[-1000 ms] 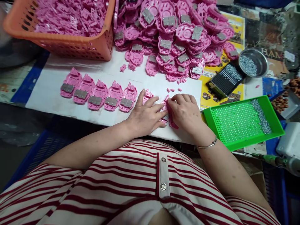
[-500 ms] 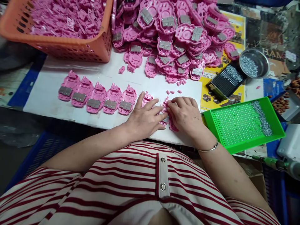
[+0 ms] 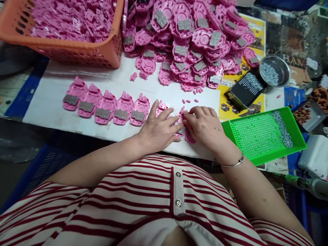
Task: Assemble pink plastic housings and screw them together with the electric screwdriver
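Observation:
My left hand (image 3: pixel 159 129) lies flat with fingers spread, pressing down on a pink plastic shell (image 3: pixel 161 106) and touching the one beside it. My right hand (image 3: pixel 203 125) is curled over another pink shell (image 3: pixel 180 123), fingertips pinched together on it; whatever small part they hold is hidden. To the left, a row of several pink shells with grey metal plates (image 3: pixel 104 110) lies on the white sheet (image 3: pixel 51 109). A few small pink bits (image 3: pixel 189 100) lie just beyond my right hand.
A big heap of pink shells (image 3: pixel 189 37) fills the back. An orange basket (image 3: pixel 102 54) of pink parts stands back left. At right sit a green screw tray (image 3: pixel 261 136), a black screw tray (image 3: pixel 243 90), a metal bowl of screws (image 3: pixel 274 70) and an electric screwdriver (image 3: pixel 304 182).
Both hands stay on the same pink shells with only slight finger shifts. The view has drifted a little, so everything at right sits slightly further left.

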A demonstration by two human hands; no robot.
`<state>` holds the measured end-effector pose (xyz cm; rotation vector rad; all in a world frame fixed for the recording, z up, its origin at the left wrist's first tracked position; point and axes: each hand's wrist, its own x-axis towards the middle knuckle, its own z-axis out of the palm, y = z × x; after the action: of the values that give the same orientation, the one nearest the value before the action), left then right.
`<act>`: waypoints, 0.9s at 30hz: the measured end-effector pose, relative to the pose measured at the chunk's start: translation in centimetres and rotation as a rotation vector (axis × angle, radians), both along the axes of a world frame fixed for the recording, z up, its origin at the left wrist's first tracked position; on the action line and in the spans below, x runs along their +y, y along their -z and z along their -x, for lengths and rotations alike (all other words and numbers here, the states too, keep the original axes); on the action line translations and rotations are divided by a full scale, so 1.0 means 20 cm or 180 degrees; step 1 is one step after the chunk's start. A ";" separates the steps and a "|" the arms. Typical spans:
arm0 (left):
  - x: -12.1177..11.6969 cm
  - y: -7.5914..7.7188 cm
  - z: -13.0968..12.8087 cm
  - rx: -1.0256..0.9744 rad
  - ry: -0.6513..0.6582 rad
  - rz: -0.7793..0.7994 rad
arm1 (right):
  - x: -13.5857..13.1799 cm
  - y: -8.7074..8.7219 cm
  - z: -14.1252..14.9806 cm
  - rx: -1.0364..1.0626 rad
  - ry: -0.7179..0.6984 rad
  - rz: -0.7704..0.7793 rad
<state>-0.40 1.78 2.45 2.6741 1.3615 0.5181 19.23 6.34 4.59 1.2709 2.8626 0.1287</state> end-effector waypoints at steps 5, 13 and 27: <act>0.00 0.01 0.00 -0.0098 -0.0002 -0.0001 | 0.01 0.03 0.01 0.0055 0.0096 -0.0004; 0.01 0.00 0.01 -0.0020 0.0043 -0.0065 | 0.00 0.03 0.01 0.0132 0.0152 0.0085; 0.00 0.01 0.01 0.0053 0.0017 -0.0137 | 0.01 0.10 -0.08 0.1358 0.0484 -0.0183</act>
<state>-0.58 1.75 2.19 2.7211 1.3626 0.5319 20.88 6.52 2.61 1.7068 3.1014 -0.0724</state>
